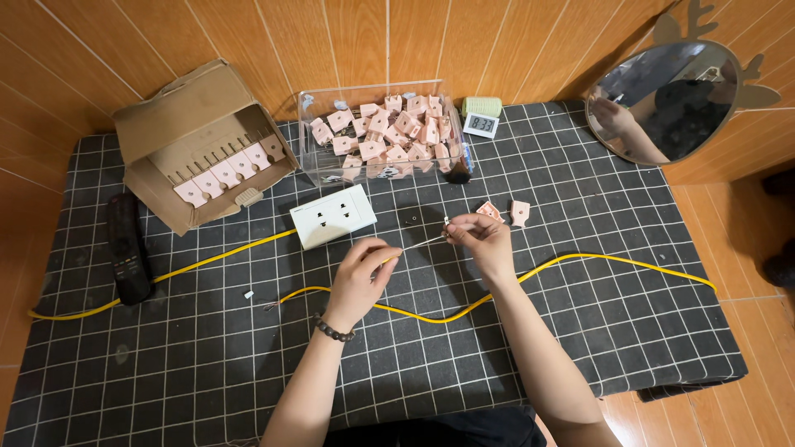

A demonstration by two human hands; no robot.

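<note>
My left hand point(363, 275) pinches the end of a yellow cable point(571, 261) above a black grid-patterned mat point(207, 364). My right hand point(480, 236) pinches a thin wire strand point(422, 243) stretched between the two hands. Two pink plug pieces point(503, 212) lie just beyond my right hand. A white socket plate point(333, 216) sits beyond my left hand, with another yellow cable point(166, 276) running from it to the left.
A clear box point(377, 132) of several pink plug pieces stands at the back. A cardboard box point(199, 145) with pink pieces slotted in a row sits back left. A black remote point(126, 247), a small digital timer point(480, 124), a thread spool point(482, 105) and a round mirror point(662, 103) are around.
</note>
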